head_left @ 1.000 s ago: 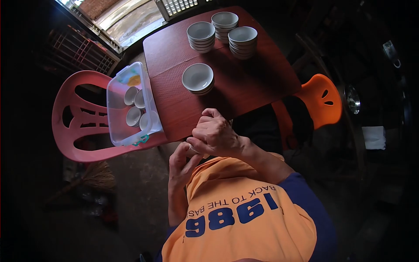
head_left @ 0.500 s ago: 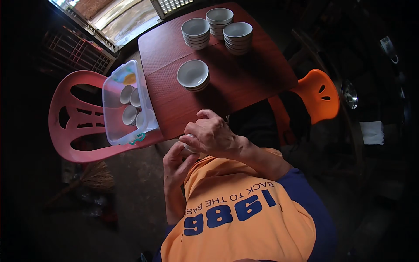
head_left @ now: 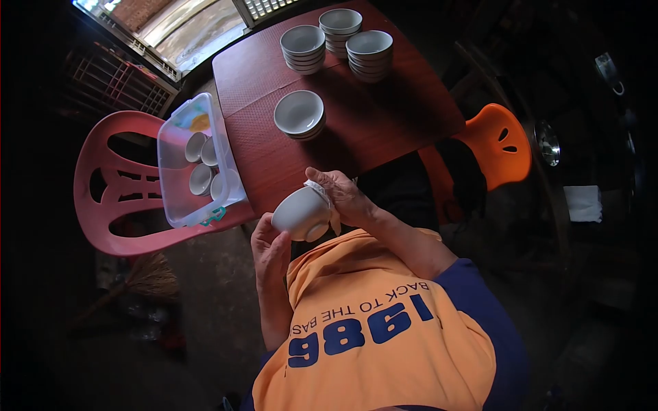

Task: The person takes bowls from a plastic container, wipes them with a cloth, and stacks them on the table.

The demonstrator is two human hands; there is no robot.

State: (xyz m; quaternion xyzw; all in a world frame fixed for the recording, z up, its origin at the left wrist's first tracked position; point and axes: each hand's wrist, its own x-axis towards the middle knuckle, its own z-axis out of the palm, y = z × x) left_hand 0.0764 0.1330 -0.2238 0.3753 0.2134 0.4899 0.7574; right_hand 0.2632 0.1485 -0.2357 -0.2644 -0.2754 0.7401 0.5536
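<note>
A white bowl (head_left: 299, 211) is tilted on its side between my hands, its foot ring turned toward me. My left hand (head_left: 269, 241) grips it at the left, thumb on the outer wall. My right hand (head_left: 340, 196) is closed round a pale cloth (head_left: 317, 188), which is pressed over the bowl's rim at the right. Most of the cloth is hidden by the fingers. Just beyond, on the red table (head_left: 250, 151), stands a short stack of white bowls (head_left: 299, 113).
Taller bowl stacks (head_left: 303, 49) stand at the table's far end. A clear plastic bin (head_left: 166, 183) with several bowls sits on a pink chair (head_left: 92, 219) at the left. An orange chair (head_left: 510, 171) is at the right. A broom (head_left: 152, 277) lies at lower left.
The bowl, mostly hidden behind my hands before, is now turned into full view. My right hand has shifted right and lower round the rim, showing the cloth.
</note>
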